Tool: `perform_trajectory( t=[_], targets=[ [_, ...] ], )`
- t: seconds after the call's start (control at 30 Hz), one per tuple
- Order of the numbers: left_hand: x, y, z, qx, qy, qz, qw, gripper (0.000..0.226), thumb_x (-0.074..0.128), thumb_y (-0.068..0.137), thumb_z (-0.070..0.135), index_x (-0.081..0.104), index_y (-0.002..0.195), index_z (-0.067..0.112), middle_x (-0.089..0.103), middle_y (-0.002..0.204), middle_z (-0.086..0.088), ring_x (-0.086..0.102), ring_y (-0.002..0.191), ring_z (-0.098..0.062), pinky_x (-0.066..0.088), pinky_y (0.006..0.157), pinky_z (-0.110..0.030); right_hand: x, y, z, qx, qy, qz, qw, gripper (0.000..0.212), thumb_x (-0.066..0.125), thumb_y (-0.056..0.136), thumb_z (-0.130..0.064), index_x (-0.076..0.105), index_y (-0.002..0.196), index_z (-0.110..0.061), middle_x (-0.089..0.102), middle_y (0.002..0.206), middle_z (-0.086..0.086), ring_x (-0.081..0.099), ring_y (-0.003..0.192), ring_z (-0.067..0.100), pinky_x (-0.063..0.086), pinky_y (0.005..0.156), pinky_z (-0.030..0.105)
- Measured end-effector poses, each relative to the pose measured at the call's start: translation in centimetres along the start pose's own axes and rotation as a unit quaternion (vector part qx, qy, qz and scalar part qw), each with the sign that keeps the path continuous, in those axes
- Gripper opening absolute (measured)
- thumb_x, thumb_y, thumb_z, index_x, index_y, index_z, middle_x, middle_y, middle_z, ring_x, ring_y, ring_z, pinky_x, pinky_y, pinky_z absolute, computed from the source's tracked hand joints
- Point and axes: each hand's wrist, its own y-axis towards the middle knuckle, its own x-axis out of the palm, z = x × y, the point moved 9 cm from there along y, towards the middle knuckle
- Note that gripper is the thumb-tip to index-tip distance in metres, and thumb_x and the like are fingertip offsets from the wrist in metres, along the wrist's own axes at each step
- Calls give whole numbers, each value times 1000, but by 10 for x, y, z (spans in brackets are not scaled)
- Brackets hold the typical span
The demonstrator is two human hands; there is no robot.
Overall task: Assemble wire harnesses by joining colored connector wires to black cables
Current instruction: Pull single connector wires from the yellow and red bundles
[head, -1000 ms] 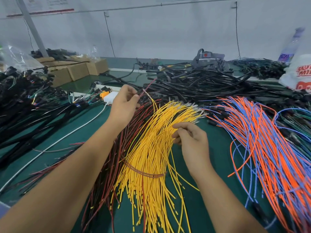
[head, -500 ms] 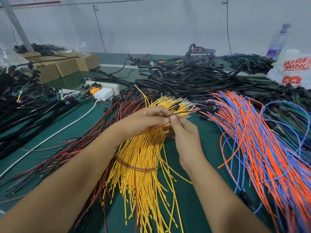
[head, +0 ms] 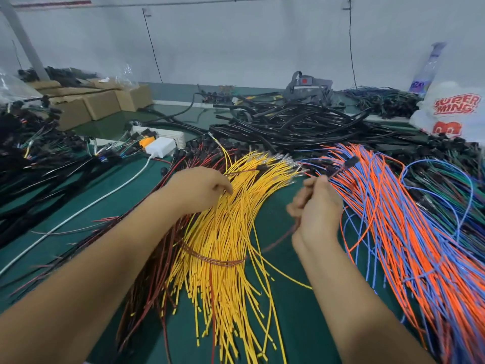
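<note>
A thin dark wire [head: 338,171] with a small black connector [head: 351,161] at its far end is pinched in the curled fingers of the right hand [head: 316,206], which is blurred, so the exact grip cannot be made out. The wire is held just above the near edge of the orange and blue wire spread [head: 393,232], and its tail is seen trailing down past the wrist toward the green mat [head: 283,298].

The left hand [head: 199,189] is laid on the yellow wire bundle [head: 225,245], fingers curled down into the upper strands; whether one strand is actually pinched cannot be told. The bundle is bound at its waist by a reddish tie [head: 212,260], with its metal-tipped ends fanned toward the black cables [head: 301,124] heaped behind. Dark red wires [head: 147,271] lie under and beside the left forearm.

Several risks are judged from this. More than one yellow strand could be dragged out together, since the strands are packed and crossed. The held wire could be snagged among the orange and blue strands it hangs over. The connector could be lost from the pinch, being small and held far from the fingers. Loose strands near the mat's front edge could be swept off by either forearm.
</note>
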Motion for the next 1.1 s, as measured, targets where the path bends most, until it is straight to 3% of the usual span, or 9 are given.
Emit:
perform_trajectory(
  t=[0.13, 0.27, 0.37, 0.47, 0.53, 0.63, 0.8, 0.9, 1.1],
  targets=[
    [0, -4, -39, -72, 33, 37, 996, 35, 42, 97, 24, 57, 128, 29, 48, 142, 4, 44, 129, -23, 43, 102, -49, -15, 13, -26, -95, -100, 45, 989, 34, 34, 100, -14, 56, 75, -14, 39, 43, -5, 33, 37, 11, 28, 40, 19],
    [7, -13, -88, -220, 36, 29, 974, 48, 42, 95, 34, 40, 141, 23, 42, 147, -4, 42, 129, -33, 38, 103, -52, -7, 14, -17, -137, -410, -20, 902, 27, 40, 100, -21, 65, 93, -10, 64, 85, 10, 56, 81, 28, 42, 73, 37],
    [10, -15, -99, -289, -29, 40, 956, 51, 45, 93, 37, 37, 141, 21, 45, 141, -14, 44, 124, -37, 38, 103, -53, 5, 6, 3, -121, -545, -87, 825, 28, 38, 102, -31, 60, 98, -15, 65, 90, 11, 58, 85, 33, 43, 70, 39],
    [-13, -9, -69, -258, 26, 144, 955, 45, 49, 90, 33, 47, 132, 18, 47, 133, -16, 39, 125, -37, 36, 100, -52, 14, 0, 7, -130, -585, -113, 793, 29, 35, 102, -35, 52, 87, -17, 59, 75, 6, 55, 75, 32, 34, 54, 33],
    [-25, 0, -33, -182, 58, 199, 961, 28, 49, 90, 31, 62, 112, 18, 59, 110, -12, 50, 106, -33, 45, 87, -45, 14, 0, 6, -124, -578, -113, 799, 29, 35, 102, -35, 54, 89, -19, 59, 75, 2, 55, 75, 28, 35, 56, 33],
    [-2, 21, 6, -140, 22, 112, 983, 37, 42, 94, 44, 65, 88, 15, 64, 77, -4, 59, 75, -24, 48, 67, -32, 11, 1, 3, -121, -545, -104, 823, 30, 38, 101, -33, 61, 93, -17, 54, 73, -7, 51, 77, 22, 40, 66, 35],
    [32, 35, 19, -202, 11, 45, 978, 44, 42, 97, 47, 53, 115, 8, 59, 111, -14, 52, 108, -33, 45, 76, -42, 7, 4, 5, -122, -537, -101, 829, 29, 40, 100, -33, 63, 91, -18, 50, 69, -12, 47, 71, 17, 37, 62, 34],
    [31, 32, 22, -215, -47, 79, 972, 27, 42, 96, 26, 55, 112, 9, 58, 113, -14, 50, 108, -33, 44, 78, -42, 8, 5, 6, -120, -529, -104, 833, 30, 40, 99, -33, 63, 89, -18, 52, 69, -11, 47, 65, 10, 39, 61, 32],
    [11, 16, 51, -176, -86, 209, 958, 27, 43, 97, 28, 65, 107, 16, 58, 105, -10, 47, 104, -32, 41, 76, -39, 1, 9, 4, -106, -432, -73, 893, 30, 44, 96, -29, 63, 84, -9, 59, 67, 14, 56, 68, 31, 45, 62, 39]
  ],
)
